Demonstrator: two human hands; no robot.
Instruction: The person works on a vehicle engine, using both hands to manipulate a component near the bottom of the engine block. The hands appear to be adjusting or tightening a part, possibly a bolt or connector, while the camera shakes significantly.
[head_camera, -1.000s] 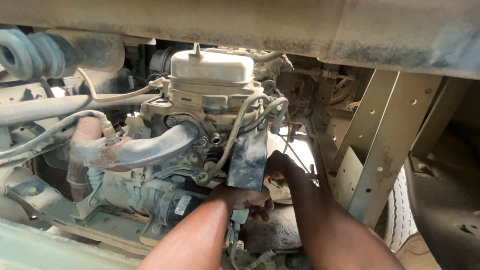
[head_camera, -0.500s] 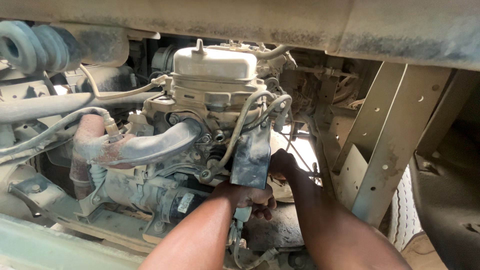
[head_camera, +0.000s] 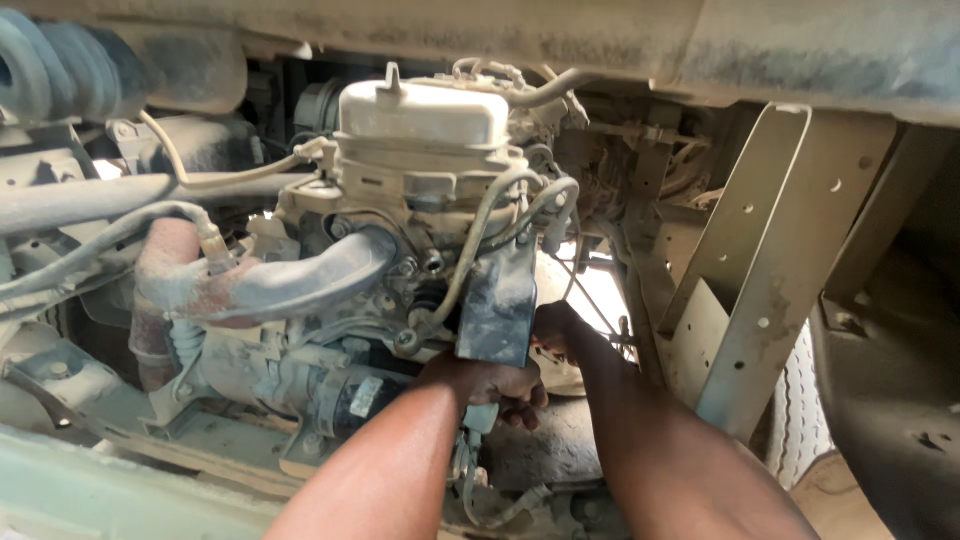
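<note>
Head view: both hands seemingly wedged beneath the bracket.

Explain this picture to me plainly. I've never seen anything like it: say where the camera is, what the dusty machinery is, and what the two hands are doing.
The camera sits on the person's head, looking down into a dusty vehicle engine bay. The pale domed part at top centre is a cap on the engine. Below it run thin pipes and a thick rusty hose. A dark metal bracket hangs in the middle. The left hand grips something pale just under that bracket. The right hand reaches behind the bracket, its fingers hidden. A tyre shows at the right.
</note>
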